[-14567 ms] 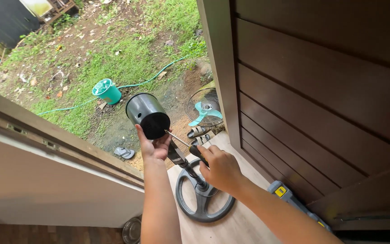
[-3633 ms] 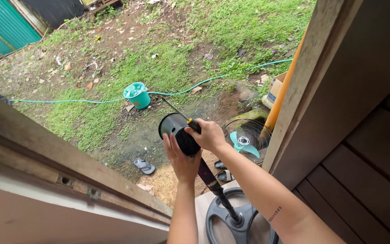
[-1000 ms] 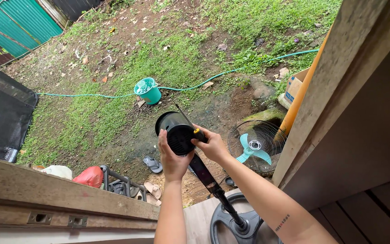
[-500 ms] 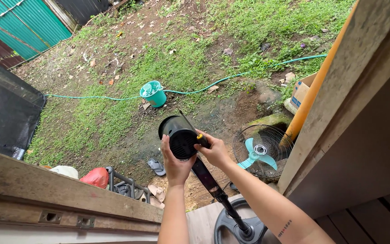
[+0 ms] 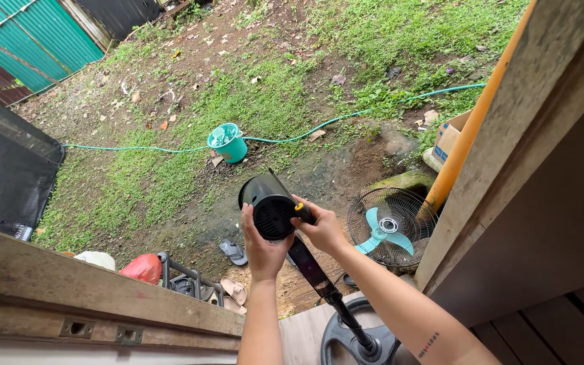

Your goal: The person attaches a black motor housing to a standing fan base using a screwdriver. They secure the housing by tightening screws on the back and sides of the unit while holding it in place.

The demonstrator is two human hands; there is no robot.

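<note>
Both hands, left hand and right hand, grip the black motor housing above a caged fan.

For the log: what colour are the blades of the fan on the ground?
Light teal blades, clearest in the head view.

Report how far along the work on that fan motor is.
Done: the motor housing has no blades or guard on it. In hand: the left hand grips the housing atop the stand, and the right hand works a screwdriver on it. Left: the housing sits on the stand.
</note>
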